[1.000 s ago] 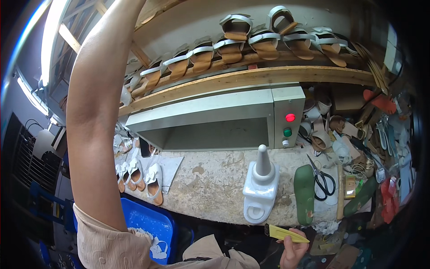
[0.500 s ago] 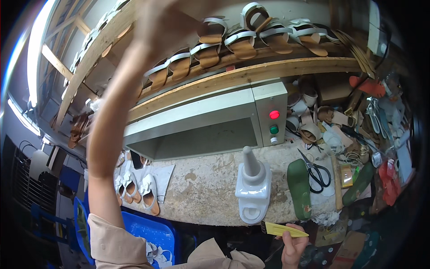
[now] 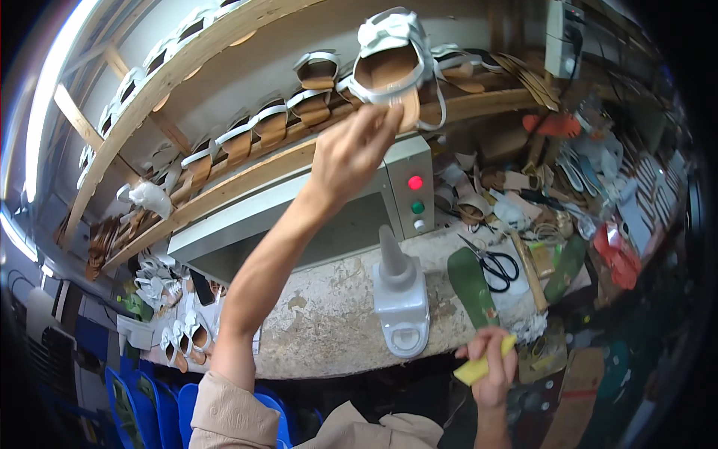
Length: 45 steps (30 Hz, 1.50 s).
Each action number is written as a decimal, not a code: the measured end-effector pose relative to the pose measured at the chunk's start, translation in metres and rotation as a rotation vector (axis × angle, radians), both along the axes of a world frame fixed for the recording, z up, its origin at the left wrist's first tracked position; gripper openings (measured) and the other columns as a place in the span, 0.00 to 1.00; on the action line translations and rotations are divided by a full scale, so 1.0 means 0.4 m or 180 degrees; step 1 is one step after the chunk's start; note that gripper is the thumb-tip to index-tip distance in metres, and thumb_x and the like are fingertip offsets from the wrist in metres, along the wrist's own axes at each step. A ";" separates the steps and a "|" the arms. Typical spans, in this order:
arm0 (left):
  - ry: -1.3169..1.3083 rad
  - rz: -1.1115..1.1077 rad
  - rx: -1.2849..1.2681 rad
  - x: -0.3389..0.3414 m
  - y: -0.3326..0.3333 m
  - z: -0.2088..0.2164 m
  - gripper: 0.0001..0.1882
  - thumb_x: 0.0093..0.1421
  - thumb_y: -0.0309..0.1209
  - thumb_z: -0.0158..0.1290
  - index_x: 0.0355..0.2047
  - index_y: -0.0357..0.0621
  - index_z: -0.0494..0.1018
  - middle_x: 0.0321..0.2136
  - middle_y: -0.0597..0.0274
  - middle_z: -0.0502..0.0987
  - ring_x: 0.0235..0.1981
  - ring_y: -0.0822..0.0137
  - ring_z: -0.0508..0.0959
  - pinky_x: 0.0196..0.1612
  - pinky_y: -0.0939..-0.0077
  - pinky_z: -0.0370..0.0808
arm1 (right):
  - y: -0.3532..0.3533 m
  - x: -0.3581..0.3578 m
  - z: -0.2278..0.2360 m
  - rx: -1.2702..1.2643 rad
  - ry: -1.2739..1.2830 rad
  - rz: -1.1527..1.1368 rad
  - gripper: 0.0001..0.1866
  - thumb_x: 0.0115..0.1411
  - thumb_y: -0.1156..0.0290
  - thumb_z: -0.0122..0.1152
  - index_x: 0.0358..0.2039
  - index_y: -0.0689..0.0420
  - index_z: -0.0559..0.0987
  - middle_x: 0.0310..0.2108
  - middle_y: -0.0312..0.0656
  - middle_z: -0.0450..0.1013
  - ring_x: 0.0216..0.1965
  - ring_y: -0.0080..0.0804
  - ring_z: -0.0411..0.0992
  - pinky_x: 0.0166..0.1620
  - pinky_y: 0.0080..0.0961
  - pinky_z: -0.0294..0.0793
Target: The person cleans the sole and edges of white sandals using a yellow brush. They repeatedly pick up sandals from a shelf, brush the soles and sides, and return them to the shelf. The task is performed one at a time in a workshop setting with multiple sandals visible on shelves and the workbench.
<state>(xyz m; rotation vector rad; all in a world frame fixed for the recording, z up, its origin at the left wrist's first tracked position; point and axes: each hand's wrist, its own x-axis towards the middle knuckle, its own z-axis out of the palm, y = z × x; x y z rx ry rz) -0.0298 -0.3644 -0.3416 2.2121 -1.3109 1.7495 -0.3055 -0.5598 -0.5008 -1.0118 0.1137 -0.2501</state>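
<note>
white-strapped tan sandal [image 3: 393,63] tilted in air by the shelf; yellow block [image 3: 482,365] low at right

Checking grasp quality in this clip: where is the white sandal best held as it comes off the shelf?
By the heel edge of its tan sole, from below. The left hand pinches the white sandal there; the sole juts out toward the person, and the straps fill the top.

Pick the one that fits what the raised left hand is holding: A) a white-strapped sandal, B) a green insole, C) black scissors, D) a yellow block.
A: the left hand grips a sandal with white straps by its sole, up near the shelf; the yellow block is in the right hand.
</note>
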 end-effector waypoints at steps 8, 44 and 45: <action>0.0000 -0.0012 -0.0067 -0.040 0.100 -0.013 0.20 0.51 0.20 0.57 0.47 0.40 0.77 0.36 0.61 0.77 0.31 0.66 0.81 0.32 0.73 0.80 | 0.049 0.416 0.085 -0.0542 -0.0598 0.0084 0.17 0.67 0.67 0.56 0.52 0.62 0.72 0.32 0.31 0.67 0.26 0.14 0.60 0.28 0.15 0.61; 0.5717 -0.2292 -0.3779 -0.679 0.292 -0.437 0.32 0.65 0.43 0.51 0.65 0.46 0.56 0.61 0.54 0.60 0.60 0.59 0.66 0.60 0.58 0.68 | 0.145 0.079 0.061 -0.3652 -0.2879 -0.0930 0.18 0.55 0.73 0.65 0.47 0.63 0.80 0.39 0.46 0.77 0.25 0.27 0.72 0.28 0.21 0.73; 0.6177 -0.2646 -0.4473 -0.729 0.275 -0.444 0.37 0.65 0.53 0.46 0.65 0.43 0.55 0.62 0.51 0.60 0.61 0.58 0.66 0.60 0.58 0.67 | 0.160 0.065 0.052 -0.4104 -0.3279 -0.0872 0.18 0.54 0.75 0.65 0.47 0.61 0.81 0.41 0.48 0.77 0.23 0.28 0.71 0.27 0.21 0.72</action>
